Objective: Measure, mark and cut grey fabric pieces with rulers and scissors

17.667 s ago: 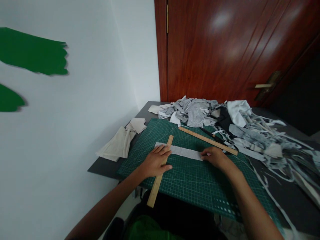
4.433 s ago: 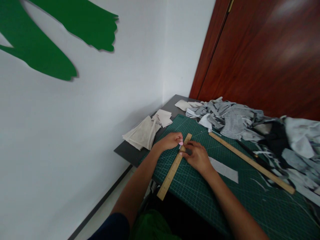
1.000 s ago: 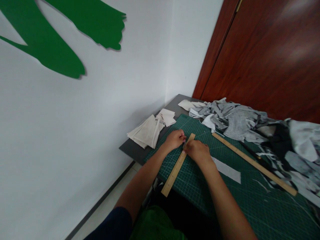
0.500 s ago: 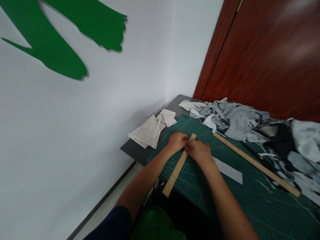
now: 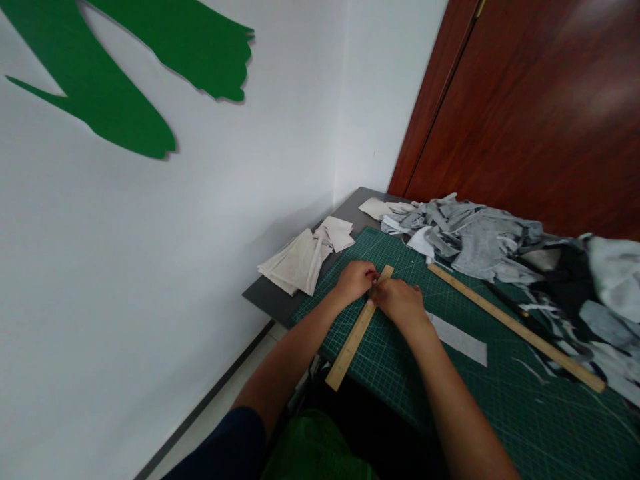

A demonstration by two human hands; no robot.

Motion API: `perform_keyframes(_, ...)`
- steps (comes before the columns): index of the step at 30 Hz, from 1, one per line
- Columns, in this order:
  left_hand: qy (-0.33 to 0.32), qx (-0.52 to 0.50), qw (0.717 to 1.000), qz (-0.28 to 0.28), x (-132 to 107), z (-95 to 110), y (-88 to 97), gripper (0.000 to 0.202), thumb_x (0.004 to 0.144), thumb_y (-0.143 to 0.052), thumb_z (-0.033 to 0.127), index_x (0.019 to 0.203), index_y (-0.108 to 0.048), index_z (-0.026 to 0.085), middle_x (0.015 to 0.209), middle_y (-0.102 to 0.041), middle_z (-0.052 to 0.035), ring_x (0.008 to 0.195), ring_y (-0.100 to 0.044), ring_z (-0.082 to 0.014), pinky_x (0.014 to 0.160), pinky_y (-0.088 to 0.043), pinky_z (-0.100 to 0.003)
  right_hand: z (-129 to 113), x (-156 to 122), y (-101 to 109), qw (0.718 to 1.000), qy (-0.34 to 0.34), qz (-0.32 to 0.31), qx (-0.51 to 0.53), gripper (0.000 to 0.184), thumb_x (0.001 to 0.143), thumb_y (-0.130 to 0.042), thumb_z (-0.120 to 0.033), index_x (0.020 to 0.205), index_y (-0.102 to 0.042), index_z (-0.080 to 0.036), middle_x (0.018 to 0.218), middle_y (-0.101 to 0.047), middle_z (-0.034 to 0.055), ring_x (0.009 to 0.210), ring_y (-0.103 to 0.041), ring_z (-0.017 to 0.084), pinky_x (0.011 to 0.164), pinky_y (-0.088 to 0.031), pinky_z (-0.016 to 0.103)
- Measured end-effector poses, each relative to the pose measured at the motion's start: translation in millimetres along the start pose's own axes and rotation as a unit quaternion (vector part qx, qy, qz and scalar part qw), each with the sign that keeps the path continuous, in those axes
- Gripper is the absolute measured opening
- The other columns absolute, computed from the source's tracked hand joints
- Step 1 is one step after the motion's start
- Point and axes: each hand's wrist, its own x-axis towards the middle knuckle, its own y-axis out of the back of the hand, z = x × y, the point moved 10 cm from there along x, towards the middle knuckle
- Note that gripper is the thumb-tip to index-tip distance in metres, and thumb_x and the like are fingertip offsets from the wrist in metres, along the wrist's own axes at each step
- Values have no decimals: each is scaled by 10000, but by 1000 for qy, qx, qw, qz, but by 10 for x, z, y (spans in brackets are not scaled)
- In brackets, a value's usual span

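A short wooden ruler (image 5: 350,348) lies slantwise on the green cutting mat (image 5: 410,390), its near end sticking out past the mat's edge. My left hand (image 5: 355,280) is closed at the left side of the ruler, near its far end. Against it, my right hand (image 5: 400,301) is closed too, its fingertips over the ruler. A small dark patch shows between the fingertips; what they pinch is hidden. From beneath my right wrist a pale fabric strip (image 5: 463,340) runs out to the right.
A longer wooden ruler (image 5: 515,327) lies to the right, with a dark slim tool (image 5: 503,300) beside it. Grey, white and black fabric scraps (image 5: 480,233) heap along the back. Cream cloth pieces (image 5: 297,260) lie by the wall (image 5: 200,233) at left. A wooden door (image 5: 540,113) stands behind.
Almost nothing differs. Both hands stay at the ruler's far end, with only a slight shift of the whole view.
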Motion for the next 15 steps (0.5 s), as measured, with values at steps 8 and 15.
perform_keyframes(8,-23,-7,999,-22,47,5,-71,218,904,-609,132,863,-823,149,838,-788,-58,768,-669,-163,711,-452,-258,-23,-44,43,1000,-1,1,-1,310,988,-609,-360,1214,-771,-223,1271,-762,177,1244,-684,364,1121,-392,637)
perform_keyframes(15,-35,1,998,-50,44,1,-107,249,845,-624,78,957,-830,161,920,-800,-59,838,-682,-180,765,-481,-266,-23,-41,41,1000,3,3,2,325,1002,-578,-353,1246,-753,-231,1263,-762,176,1240,-685,365,1123,-386,646)
